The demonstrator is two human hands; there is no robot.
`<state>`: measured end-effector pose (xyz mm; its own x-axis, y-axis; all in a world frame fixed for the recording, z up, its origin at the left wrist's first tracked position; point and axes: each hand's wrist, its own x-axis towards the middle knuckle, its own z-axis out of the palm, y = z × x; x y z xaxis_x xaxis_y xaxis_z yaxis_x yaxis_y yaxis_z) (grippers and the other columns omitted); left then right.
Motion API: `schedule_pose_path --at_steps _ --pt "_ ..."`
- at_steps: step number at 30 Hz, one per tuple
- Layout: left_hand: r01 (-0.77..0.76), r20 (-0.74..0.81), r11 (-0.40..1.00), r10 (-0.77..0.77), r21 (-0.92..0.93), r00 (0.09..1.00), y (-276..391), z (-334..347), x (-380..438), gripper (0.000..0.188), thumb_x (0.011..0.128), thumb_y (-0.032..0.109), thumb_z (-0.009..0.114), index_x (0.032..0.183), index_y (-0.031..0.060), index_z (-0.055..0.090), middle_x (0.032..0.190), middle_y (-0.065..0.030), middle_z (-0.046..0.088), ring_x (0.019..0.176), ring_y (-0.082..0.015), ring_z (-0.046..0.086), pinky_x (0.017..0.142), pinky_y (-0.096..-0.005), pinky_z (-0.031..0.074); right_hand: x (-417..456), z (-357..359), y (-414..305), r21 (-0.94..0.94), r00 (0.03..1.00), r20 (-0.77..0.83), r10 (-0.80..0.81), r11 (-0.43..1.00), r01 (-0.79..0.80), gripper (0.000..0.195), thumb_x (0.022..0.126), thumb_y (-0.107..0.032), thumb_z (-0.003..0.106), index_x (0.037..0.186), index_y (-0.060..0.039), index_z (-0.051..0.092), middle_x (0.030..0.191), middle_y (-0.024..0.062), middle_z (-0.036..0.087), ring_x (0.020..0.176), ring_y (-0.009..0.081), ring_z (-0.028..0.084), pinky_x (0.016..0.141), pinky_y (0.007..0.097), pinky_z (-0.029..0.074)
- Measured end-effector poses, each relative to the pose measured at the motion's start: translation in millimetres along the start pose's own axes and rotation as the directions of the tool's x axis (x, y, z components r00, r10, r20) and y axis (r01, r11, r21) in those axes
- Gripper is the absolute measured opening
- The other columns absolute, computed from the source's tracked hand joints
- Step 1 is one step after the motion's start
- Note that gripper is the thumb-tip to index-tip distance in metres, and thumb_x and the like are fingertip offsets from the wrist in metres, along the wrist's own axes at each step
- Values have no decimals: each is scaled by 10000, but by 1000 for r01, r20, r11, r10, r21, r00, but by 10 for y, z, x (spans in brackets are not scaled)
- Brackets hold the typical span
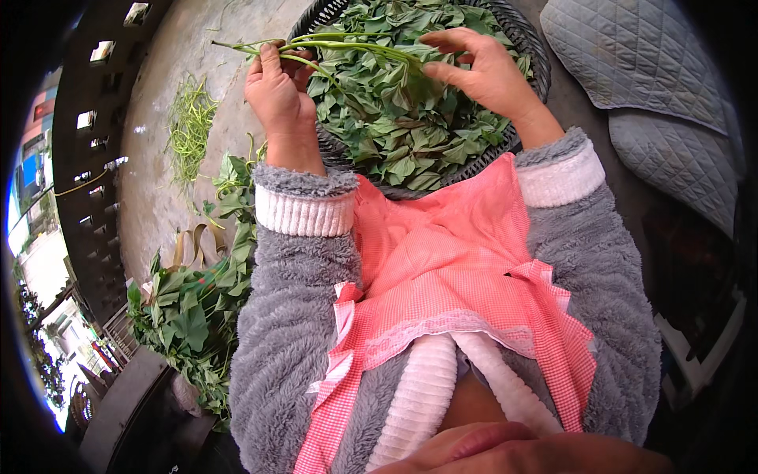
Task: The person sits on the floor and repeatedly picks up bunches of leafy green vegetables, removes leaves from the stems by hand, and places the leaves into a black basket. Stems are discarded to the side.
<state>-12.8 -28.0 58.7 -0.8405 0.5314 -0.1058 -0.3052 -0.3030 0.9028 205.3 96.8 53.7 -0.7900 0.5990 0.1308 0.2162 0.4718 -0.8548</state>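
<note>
My left hand (pixel 283 89) pinches the stems of a leafy green sprig (pixel 355 46) between thumb and fingers. The stems run to the right over a dark woven basket (pixel 536 53) heaped with loose green leaves (pixel 408 118). At the sprig's right end is my right hand (pixel 482 71), thumb and index finger apart around the stem tips and leaves; whether it touches them I cannot tell. The basket stands in front of my lap, which a red-checked apron (pixel 438 237) covers.
On the concrete floor (pixel 154 136) at the left lies a pile of thin green stems (pixel 192 127). Leafy vines (pixel 189 320) are heaped beside my left arm. Grey quilted covers (pixel 645 65) are at the upper right. A dark wall with square openings (pixel 83 154) borders the left.
</note>
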Motion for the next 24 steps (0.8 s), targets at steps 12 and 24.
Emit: schedule_pose_path --at_steps 12,24 --pt "45 91 999 -43 -22 995 -98 102 -42 178 896 177 503 865 7 545 717 -80 598 603 -162 603 467 -265 517 -27 189 -92 20 992 -128 -18 1000 20 181 752 -208 650 842 -52 659 720 110 624 635 250 600 595 318 466" --pt "-28 -16 999 29 43 999 -41 17 25 189 893 192 508 876 11 559 711 -115 612 636 -214 603 577 -342 525 -29 150 -67 167 978 -144 152 978 -128 166 750 -206 629 776 -44 656 640 105 615 579 218 600 556 298 465"
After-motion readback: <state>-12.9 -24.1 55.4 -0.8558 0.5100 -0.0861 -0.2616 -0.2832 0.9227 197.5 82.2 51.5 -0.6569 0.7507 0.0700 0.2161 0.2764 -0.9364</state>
